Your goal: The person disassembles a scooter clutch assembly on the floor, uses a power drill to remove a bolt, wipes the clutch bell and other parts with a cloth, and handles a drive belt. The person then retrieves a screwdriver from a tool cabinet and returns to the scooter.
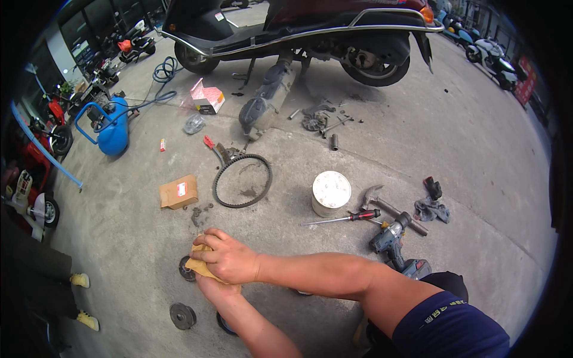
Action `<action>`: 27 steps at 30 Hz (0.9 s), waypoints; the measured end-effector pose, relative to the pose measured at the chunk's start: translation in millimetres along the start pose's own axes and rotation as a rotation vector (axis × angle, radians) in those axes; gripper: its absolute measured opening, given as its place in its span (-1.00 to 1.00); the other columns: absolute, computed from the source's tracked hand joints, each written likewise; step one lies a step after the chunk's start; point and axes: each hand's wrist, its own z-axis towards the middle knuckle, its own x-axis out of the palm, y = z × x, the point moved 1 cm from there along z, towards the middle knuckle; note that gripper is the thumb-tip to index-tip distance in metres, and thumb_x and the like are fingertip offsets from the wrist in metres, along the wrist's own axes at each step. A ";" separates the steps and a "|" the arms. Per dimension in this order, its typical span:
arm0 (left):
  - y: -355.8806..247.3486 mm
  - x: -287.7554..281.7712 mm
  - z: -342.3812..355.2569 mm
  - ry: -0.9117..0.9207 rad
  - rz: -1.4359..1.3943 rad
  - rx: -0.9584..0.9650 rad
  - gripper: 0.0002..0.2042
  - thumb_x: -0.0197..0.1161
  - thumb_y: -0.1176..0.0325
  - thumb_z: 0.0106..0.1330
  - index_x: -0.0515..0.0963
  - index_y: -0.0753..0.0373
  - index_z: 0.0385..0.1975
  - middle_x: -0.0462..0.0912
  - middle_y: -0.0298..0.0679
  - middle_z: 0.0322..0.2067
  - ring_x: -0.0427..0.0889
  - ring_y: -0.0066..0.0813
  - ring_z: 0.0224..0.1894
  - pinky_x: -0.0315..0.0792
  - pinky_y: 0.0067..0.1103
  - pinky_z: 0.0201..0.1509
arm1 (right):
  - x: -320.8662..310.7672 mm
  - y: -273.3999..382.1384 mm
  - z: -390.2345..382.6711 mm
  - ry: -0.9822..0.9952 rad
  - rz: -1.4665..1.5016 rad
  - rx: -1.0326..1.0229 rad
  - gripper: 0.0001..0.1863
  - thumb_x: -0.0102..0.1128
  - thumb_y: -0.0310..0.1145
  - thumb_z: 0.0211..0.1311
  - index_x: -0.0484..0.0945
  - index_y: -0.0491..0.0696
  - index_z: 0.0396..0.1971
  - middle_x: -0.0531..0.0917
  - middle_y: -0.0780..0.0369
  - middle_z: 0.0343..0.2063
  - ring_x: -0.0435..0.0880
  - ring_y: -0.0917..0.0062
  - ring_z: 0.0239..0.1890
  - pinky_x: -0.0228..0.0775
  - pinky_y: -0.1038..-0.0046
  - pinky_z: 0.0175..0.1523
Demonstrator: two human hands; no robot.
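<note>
My right hand has its fingers bent over a crumpled yellow sheet, paper or cloth. Directly beneath it is my left hand, its fingers mostly hidden by the sheet and the other hand. A dark round metal part shows at the sheet's left side, touching it; how it is held is unclear. Below on the concrete lies another round metal part, and a dark ring is partly hidden by my left forearm.
A scooter stands ahead, near a blue compressor. Around me lie a belt, brown box, white tub, screwdriver, hammer and power tool. A person's legs stand at left.
</note>
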 end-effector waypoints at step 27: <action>-70.4 -81.6 -15.0 -0.320 0.541 0.377 -0.50 0.16 0.39 0.55 0.27 0.30 0.44 0.53 -0.09 0.23 0.63 -0.18 0.17 0.59 -0.27 0.21 | -48.9 59.9 14.6 0.730 0.755 0.306 -0.02 0.48 0.02 0.17 0.24 -0.14 0.48 0.39 -0.13 0.35 0.46 -0.06 0.35 0.43 0.06 0.35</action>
